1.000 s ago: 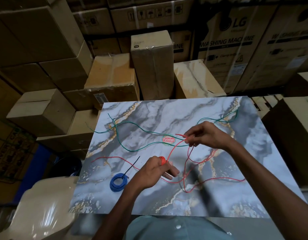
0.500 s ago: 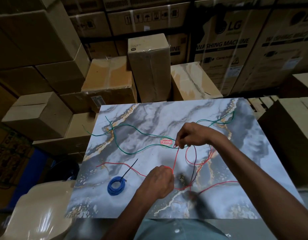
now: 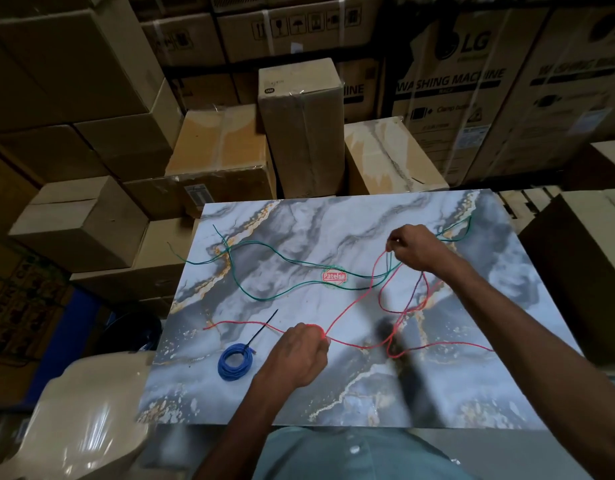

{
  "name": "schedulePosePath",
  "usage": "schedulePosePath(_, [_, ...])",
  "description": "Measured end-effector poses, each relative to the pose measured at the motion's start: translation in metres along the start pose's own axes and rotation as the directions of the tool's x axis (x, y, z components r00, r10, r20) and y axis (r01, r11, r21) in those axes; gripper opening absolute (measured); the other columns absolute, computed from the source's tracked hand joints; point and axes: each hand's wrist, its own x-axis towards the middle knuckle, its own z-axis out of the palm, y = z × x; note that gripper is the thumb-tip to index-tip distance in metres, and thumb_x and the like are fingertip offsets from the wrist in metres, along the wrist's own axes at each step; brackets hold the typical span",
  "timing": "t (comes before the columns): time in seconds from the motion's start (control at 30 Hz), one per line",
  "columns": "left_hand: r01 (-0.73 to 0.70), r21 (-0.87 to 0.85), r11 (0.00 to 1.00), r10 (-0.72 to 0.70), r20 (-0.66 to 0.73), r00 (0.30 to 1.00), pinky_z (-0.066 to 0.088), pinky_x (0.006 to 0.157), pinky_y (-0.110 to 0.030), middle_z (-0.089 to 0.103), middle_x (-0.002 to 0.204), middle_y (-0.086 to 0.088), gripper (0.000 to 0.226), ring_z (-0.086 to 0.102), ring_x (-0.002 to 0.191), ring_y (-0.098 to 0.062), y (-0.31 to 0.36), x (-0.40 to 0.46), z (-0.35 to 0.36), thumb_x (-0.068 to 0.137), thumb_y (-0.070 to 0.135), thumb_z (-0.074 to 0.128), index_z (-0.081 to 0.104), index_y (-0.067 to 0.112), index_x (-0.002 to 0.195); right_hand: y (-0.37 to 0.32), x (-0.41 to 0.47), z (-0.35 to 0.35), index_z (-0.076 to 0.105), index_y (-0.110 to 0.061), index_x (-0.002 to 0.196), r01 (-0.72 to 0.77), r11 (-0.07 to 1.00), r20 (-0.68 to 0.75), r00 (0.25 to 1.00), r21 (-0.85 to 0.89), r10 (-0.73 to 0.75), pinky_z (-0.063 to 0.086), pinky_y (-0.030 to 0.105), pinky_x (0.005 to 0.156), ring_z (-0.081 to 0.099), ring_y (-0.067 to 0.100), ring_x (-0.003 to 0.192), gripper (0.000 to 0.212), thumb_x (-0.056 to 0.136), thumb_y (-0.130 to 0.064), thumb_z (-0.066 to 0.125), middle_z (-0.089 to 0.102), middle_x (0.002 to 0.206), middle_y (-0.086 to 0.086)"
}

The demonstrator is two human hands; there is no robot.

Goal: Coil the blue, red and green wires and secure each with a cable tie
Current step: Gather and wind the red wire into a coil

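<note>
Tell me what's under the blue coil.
Under the blue coil only the marble tabletop shows, bare through its centre hole. A black cable tie sticks out from its top edge; whatever lies beneath the loops themselves is covered.

- The table is showing a marble pattern, white and grey with gold veins.
- A red wire is trailing in loose loops across it.
- A green wire is lying in teal-green waves.
- A blue wire is sitting coiled, a black cable tie sticking from it.
- A sticker is showing white lettering on red, ringed in green.
- Brown cardboard boxes are carrying black print.
- A shirt is showing pale teal.
- A chair is gleaming glossy beige.
</note>
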Motion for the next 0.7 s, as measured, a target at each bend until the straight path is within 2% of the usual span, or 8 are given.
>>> schedulePosePath(0.07, [0.043, -0.029, 0.999, -0.043, 0.02, 0.999, 0.03, 0.067, -0.034, 0.064, 0.087, -0.014, 0.034, 0.054, 0.08, -0.03, -0.008, 0.001, -0.004, 0.102, 0.034, 0.044, 0.038, 0.019, 0.072, 0.022, 0.003, 0.001, 0.082, -0.011, 0.092, 0.022, 0.997, 0.064, 0.998, -0.075, -0.018, 0.048, 0.029, 0.072, 0.072, 0.033, 0.089, 0.015, 0.09, -0.01, 0.067, 0.079, 0.09, 0.012])
schedulePosePath(0.13, [0.086, -0.047, 0.995, -0.081, 0.101, 0.992, 0.045, 0.069, -0.037, 0.068, 0.087, -0.012, 0.035, 0.062, 0.08, -0.031, -0.013, 0.002, -0.01, 0.1, 0.038, 0.045, 0.044, 0.02, 0.071, 0.035, 0.003, 0.001, 0.082, -0.011, 0.083, 0.046, 0.99, 0.113, 0.993, -0.134, -0.031, 0.052, 0.034, 0.07, 0.072, 0.032, 0.08, 0.017, 0.09, -0.025, 0.076, 0.076, 0.077, 0.01])
schedulePosePath(0.23, [0.109, -0.124, 0.986, -0.079, 0.223, 0.971, 0.054, 0.07, -0.034, 0.07, 0.072, 0.0, 0.038, 0.068, 0.07, -0.02, -0.01, 0.002, -0.019, 0.1, 0.036, 0.046, 0.06, 0.013, 0.073, 0.049, 0.004, 0.002, 0.068, -0.008, 0.059, -0.031, 0.987, 0.016, 0.999, -0.157, 0.034, 0.048, 0.033, 0.058, 0.061, 0.026, 0.056, 0.061, 0.084, -0.064, 0.074, 0.063, 0.054, 0.01])
schedulePosePath(0.3, [0.157, -0.248, 0.956, -0.079, 0.296, 0.952, 0.052, 0.063, -0.025, 0.068, 0.059, 0.006, 0.042, 0.065, 0.058, -0.01, -0.004, 0.001, -0.025, 0.101, 0.031, 0.047, 0.07, 0.005, 0.076, 0.053, 0.001, 0.004, 0.061, -0.006, 0.052, -0.096, 0.984, -0.006, 0.995, -0.152, 0.097, 0.041, 0.03, 0.055, 0.056, 0.023, 0.051, 0.076, 0.079, -0.077, 0.066, 0.056, 0.048, 0.01])
schedulePosePath(0.47, [0.268, -0.651, 0.71, -0.018, 0.365, 0.931, 0.045, 0.052, -0.024, 0.076, 0.073, -0.006, 0.045, 0.06, 0.052, -0.01, 0.005, 0.004, -0.032, 0.103, 0.015, 0.044, 0.07, -0.017, 0.084, 0.033, -0.012, 0.031, 0.072, -0.018, 0.071, -0.006, 1.0, 0.143, 0.99, -0.011, 0.007, 0.042, 0.03, 0.065, 0.058, 0.021, 0.065, 0.059, 0.084, -0.075, 0.06, 0.062, 0.061, -0.001])
schedulePosePath(0.53, [0.252, -0.778, 0.576, 0.032, 0.33, 0.943, 0.042, 0.047, -0.021, 0.075, 0.079, -0.018, 0.045, 0.058, 0.051, -0.012, 0.008, 0.005, -0.032, 0.102, 0.011, 0.045, 0.07, -0.017, 0.077, 0.015, -0.016, 0.042, 0.07, -0.028, 0.081, -0.002, 0.997, 0.195, 0.981, 0.077, -0.013, 0.04, 0.026, 0.067, 0.057, 0.015, 0.068, 0.039, 0.091, -0.065, 0.062, 0.065, 0.071, -0.003])
schedulePosePath(0.6, [0.221, -0.858, 0.465, 0.066, 0.282, 0.957, 0.04, 0.044, -0.019, 0.073, 0.082, -0.026, 0.044, 0.056, 0.049, -0.013, 0.008, 0.006, -0.031, 0.101, 0.01, 0.046, 0.071, -0.013, 0.073, -0.002, -0.02, 0.054, 0.07, -0.029, 0.091, -0.005, 0.986, 0.204, 0.979, 0.165, -0.029, 0.043, 0.023, 0.066, 0.059, 0.013, 0.07, 0.032, 0.097, -0.058, 0.06, 0.07, 0.079, -0.001])
schedulePosePath(0.7, [0.184, -0.93, 0.317, 0.056, 0.212, 0.976, 0.037, 0.04, -0.019, 0.071, 0.076, -0.027, 0.044, 0.052, 0.046, -0.013, 0.01, 0.006, -0.032, 0.097, 0.01, 0.046, 0.072, -0.004, 0.064, -0.024, -0.032, 0.064, 0.068, -0.023, 0.104, 0.073, 0.958, 0.142, 0.983, 0.276, -0.116, 0.049, 0.031, 0.084, 0.064, 0.02, 0.088, 0.032, 0.105, -0.049, 0.05, 0.071, 0.094, 0.001])
